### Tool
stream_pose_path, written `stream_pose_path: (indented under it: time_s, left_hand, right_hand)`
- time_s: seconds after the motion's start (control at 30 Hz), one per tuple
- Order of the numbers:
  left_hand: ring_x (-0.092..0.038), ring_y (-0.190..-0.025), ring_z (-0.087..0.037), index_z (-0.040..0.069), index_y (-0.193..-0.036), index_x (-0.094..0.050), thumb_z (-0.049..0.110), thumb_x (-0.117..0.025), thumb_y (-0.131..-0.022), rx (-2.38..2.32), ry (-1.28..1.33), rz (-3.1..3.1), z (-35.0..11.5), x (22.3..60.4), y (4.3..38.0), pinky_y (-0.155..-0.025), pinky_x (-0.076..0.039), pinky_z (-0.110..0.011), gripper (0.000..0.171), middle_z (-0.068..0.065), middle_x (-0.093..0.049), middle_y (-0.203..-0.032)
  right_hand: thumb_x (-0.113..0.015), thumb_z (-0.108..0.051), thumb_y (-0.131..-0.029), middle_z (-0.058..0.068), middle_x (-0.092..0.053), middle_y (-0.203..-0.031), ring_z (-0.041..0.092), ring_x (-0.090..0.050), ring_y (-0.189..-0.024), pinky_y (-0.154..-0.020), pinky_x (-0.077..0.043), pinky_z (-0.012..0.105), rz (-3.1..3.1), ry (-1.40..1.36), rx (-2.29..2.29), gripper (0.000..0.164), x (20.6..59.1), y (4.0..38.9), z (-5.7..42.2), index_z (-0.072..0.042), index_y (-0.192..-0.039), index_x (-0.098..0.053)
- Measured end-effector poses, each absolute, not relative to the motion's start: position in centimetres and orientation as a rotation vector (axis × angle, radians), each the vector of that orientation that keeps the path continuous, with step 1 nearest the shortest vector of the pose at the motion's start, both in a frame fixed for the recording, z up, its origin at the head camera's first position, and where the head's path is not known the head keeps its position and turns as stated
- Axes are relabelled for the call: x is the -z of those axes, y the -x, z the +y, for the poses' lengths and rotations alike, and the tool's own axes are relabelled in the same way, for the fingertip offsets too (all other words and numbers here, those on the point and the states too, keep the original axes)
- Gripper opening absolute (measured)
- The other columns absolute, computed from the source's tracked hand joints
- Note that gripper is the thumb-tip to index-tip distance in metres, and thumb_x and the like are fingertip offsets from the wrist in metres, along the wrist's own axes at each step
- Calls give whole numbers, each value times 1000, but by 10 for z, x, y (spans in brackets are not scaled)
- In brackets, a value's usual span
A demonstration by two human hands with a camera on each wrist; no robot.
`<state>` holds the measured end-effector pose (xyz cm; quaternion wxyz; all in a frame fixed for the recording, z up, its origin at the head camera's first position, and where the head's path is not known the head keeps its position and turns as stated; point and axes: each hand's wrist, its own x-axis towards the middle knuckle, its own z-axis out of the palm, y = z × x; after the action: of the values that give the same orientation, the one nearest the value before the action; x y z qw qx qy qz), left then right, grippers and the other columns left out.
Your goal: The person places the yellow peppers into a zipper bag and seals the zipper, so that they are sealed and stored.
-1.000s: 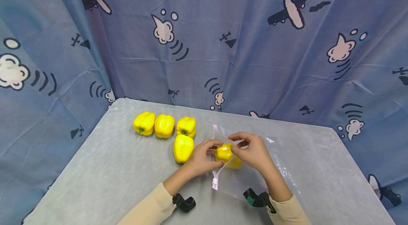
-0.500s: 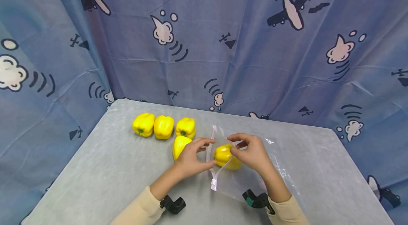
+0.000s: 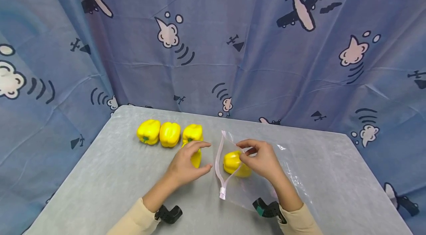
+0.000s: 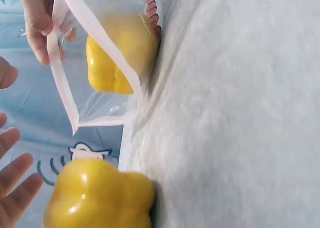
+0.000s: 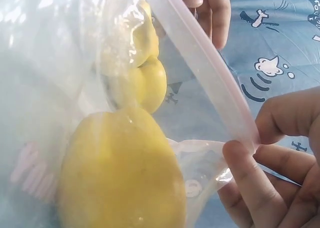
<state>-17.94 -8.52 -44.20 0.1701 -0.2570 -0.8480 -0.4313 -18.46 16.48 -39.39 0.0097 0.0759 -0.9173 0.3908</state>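
Observation:
A clear slider zip bag (image 3: 256, 187) with a pale pink rim lies on the table, its mouth gaping to the left. Inside, just behind the mouth, is one yellow bell pepper (image 3: 232, 161). My right hand (image 3: 263, 158) pinches the bag's upper rim between thumb and fingers, as the right wrist view (image 5: 280, 173) also shows. Left of the bag, my left hand (image 3: 185, 165) hovers with thumb and fingers spread, holding nothing. It partly covers a second bell pepper (image 3: 196, 158); the left wrist view shows that bell pepper (image 4: 100, 198) apart from the fingertips (image 4: 31, 184).
Farther back on the left stand three more yellow bell peppers (image 3: 170, 135) in a loose row. The grey-covered table (image 3: 116, 176) ends at a blue patterned curtain (image 3: 206, 43). Each wrist wears a black camera (image 3: 169, 214).
My left hand has let go of the bell pepper in the bag's mouth and moved left, out of the bag, toward the nearest loose bell pepper. The right hand keeps its hold on the rim.

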Motion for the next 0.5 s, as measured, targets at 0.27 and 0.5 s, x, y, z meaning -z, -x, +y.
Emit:
stream_pose_path:
  time_s: [0.27,0.5]
  left_hand:
    - [-60,-109,-18,16,-113,-68,22,-85,-66,1119,622,-2355,-101,445,177,-97,-48,-37,51,2,-67,-114]
    - [-55,-116,-26,13,-117,-66,26,-87,-60,1115,495,-2428,-115,455,174,-98,-47,-46,62,-5,-61,-121]
  right_hand:
    - [-69,-7,-78,6,-72,-107,19,-64,-81,-63,-54,25,-2852,-252,-1232,29,394,185,167,-16,-105,-73]
    - [-69,-8,-79,5,-72,-107,18,-64,-81,-63,-55,26,-2856,-244,-1234,29,394,185,168,-17,-106,-73]
